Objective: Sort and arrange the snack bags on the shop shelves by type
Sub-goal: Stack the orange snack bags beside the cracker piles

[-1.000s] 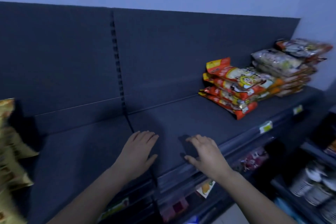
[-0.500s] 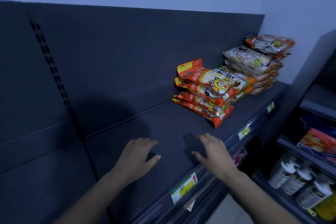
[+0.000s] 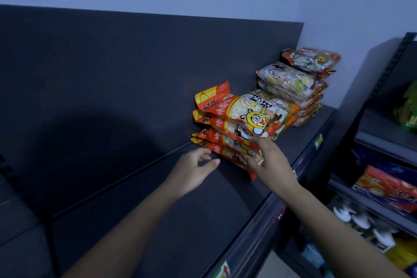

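The orange snack bags [image 3: 237, 119] lie flat in a stack near the right end of the top shelf [image 3: 158, 198]. They touch a taller pile of paler bags [image 3: 291, 83] behind them. We take this as like kept with like. Our left hand [image 3: 191, 171] reaches for the stack's lower left corner, released, fingers loosely spread and holding nothing. We cannot tell if the fingertips touch the stack. Our right hand [image 3: 273, 162] lies on the stack's front edge, fingers fairly straight and thumb spread over the bottom bag, not yet closed round it. Both arms stretch forward, bracketing the stack, we judge to square it up or slide it.
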A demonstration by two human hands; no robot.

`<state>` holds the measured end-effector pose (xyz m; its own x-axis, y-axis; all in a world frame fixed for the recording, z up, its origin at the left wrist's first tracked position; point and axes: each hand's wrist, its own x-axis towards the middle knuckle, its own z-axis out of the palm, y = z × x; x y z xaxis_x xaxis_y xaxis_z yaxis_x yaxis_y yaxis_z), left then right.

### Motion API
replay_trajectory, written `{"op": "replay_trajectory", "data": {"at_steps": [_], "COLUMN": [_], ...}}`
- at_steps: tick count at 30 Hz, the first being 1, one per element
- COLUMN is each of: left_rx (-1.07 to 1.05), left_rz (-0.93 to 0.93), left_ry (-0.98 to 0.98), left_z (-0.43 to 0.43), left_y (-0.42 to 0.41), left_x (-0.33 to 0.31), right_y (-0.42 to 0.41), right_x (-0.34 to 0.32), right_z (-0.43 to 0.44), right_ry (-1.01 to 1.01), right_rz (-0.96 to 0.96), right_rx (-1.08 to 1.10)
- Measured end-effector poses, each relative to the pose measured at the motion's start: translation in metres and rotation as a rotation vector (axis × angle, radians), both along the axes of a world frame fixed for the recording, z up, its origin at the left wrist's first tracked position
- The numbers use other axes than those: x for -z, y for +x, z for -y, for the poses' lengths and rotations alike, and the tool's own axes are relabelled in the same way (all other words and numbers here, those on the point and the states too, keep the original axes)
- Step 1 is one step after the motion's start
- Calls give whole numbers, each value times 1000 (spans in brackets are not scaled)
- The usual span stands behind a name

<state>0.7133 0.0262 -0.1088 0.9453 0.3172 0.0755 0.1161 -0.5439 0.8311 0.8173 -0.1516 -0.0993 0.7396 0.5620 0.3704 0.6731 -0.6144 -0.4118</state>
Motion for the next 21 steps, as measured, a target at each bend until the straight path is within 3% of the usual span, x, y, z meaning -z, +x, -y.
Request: {"op": "replay_trajectory", "data": {"at_steps": [10, 14, 18, 21], "left_rx": [-196, -368, -490, -504], "left_rz": [76, 150, 203, 204], "left_ry": [-257, -464, -561, -606], "left_z": [35, 43, 47, 49], "left_y": [124, 156, 172, 178], "left_x": [-10, -8, -4, -6], "right_y": [121, 167, 197, 215], "right_x": [-19, -21, -27, -30], "right_z": [15, 14, -3, -17], "right_ry": [91, 95, 98, 28], "right_rz": [110, -28, -424, -450], "right_rx": [13, -48, -110, -144]}}
